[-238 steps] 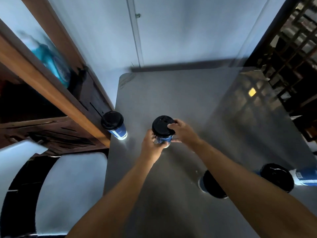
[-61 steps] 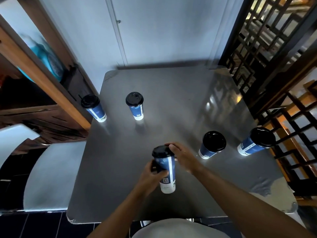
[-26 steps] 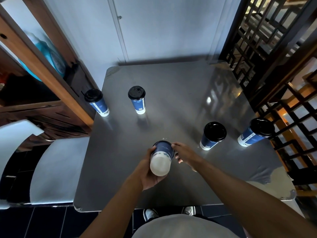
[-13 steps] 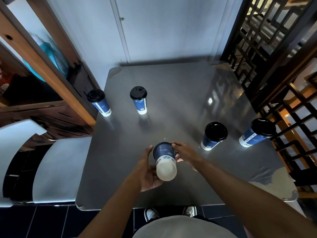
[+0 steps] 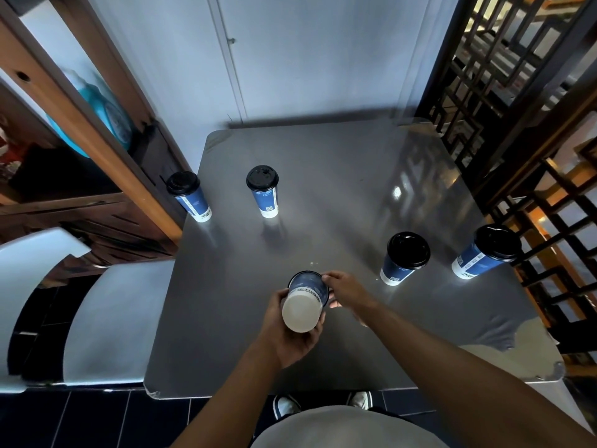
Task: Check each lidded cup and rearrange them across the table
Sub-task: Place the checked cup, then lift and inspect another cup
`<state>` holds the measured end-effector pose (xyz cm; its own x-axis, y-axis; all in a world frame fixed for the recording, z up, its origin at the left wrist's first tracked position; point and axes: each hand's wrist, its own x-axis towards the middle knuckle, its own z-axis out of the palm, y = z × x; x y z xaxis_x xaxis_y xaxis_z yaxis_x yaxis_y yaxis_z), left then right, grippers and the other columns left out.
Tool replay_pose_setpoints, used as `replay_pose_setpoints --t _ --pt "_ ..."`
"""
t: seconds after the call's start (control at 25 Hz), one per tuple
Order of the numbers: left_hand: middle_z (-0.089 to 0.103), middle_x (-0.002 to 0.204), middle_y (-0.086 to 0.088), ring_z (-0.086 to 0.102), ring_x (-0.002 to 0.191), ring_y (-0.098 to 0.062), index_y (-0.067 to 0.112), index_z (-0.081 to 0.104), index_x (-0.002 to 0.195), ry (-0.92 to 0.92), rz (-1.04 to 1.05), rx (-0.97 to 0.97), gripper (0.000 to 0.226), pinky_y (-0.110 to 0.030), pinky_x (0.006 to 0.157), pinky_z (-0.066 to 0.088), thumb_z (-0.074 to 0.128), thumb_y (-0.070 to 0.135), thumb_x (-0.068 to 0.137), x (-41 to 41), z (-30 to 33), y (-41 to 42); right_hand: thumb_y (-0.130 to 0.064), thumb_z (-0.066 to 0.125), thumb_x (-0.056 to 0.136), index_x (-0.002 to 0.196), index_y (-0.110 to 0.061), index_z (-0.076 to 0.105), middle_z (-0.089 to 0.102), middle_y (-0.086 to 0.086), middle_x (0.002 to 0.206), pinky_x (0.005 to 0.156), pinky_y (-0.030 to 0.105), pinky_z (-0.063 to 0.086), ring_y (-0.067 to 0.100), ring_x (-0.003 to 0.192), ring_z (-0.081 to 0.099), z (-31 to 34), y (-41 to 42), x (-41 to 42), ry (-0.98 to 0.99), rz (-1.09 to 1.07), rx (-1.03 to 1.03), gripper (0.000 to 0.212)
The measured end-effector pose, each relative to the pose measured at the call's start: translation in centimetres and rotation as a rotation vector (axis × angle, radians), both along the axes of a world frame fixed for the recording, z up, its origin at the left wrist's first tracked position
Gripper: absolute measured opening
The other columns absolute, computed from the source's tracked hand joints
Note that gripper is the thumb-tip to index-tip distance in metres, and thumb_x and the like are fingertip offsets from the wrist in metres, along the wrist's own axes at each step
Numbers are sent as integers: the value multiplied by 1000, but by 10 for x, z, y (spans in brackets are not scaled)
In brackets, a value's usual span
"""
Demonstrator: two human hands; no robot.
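Cup (image 5: 303, 303) upended over the table's (image 5: 339, 176) near middle, white base facing us; our left hand (image 5: 290, 331) wraps its body, right hand (image 5: 347, 291) pinches the lower rim. Two cups (image 5: 189, 195) by the left edge, two (image 5: 405, 258) right; centre open.

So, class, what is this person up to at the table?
A person holds one blue paper cup tipped away from them in both hands, its white base facing the camera: left hand under it, right hand near its lid end. Four other lidded cups stand on the grey table, two far left, two right.
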<state>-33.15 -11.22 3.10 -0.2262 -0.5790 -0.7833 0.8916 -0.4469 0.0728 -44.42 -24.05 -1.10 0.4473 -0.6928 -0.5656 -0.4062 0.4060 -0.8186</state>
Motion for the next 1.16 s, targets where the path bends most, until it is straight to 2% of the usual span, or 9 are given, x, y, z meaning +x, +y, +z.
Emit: replay_pose_setpoints --t 0.24,0.36,0.44,0.52,0.6,0.76,0.92,1.04,1.16 --pt "68 84 -20 66 67 -30 -5 63 107 -122 -130 69 58 -28 53 57 49 49 88 2 1 -5 -14 51 100 107 -6 70 67 5 90 66 32 54 19 79 63 7 -7 -6 34 20 -73 21" --pt "70 85 -18 67 70 -30 -1 64 114 -168 -220 90 70 -32 60 59 57 62 86 6 -3 -6 -13 53 99 107 -1 73 70 10 96 77 34 54 21 85 63 4 -7 -8 57 106 -153 24" --pt "72 87 -17 70 70 -30 1 64 121 -202 -250 64 72 -34 59 62 66 63 84 4 -6 -6 -17 52 99 105 1 74 73 14 99 83 37 54 22 86 65 1 -5 -6 78 143 -196 28" --pt "73 89 -18 71 71 -31 2 62 124 -199 -198 35 69 -36 57 63 70 58 84 -2 -7 -5 -19 52 100 100 4 73 72 17 96 80 35 51 22 84 62 -2 -2 -5 71 122 -208 31" --pt "73 92 -21 71 73 -34 1 61 126 -120 -75 26 72 -37 56 64 72 55 81 -7 -6 -4 -18 52 100 87 6 69 65 16 82 73 33 45 21 77 55 -4 0 -5 26 65 -169 32" --pt "71 98 -22 71 74 -33 -1 59 125 9 51 2 74 -35 57 63 72 54 78 -14 -8 -2 -22 52 99 79 -8 67 60 8 72 64 29 45 18 67 54 -3 3 -7 -22 -7 -55 29" --pt "67 96 -17 71 73 -31 1 62 123 -12 -76 32 75 -35 62 60 70 60 77 -13 -12 -2 -23 51 100 82 -7 65 57 13 78 64 30 41 21 72 50 -6 -3 -6 7 15 -81 28" --pt "70 92 -20 69 76 -32 -5 65 115 -100 -179 76 75 -35 65 58 66 60 78 -4 -11 -5 -21 53 99 78 -7 65 56 12 76 61 29 38 17 70 47 -7 -8 -8 49 40 -135 28" --pt "71 87 -22 70 70 -34 -5 69 106 -119 -209 106 78 -37 61 61 69 68 79 -1 -6 -8 -22 55 98 77 3 66 59 13 75 66 30 39 17 69 48 -10 -7 -8 73 86 -187 34"
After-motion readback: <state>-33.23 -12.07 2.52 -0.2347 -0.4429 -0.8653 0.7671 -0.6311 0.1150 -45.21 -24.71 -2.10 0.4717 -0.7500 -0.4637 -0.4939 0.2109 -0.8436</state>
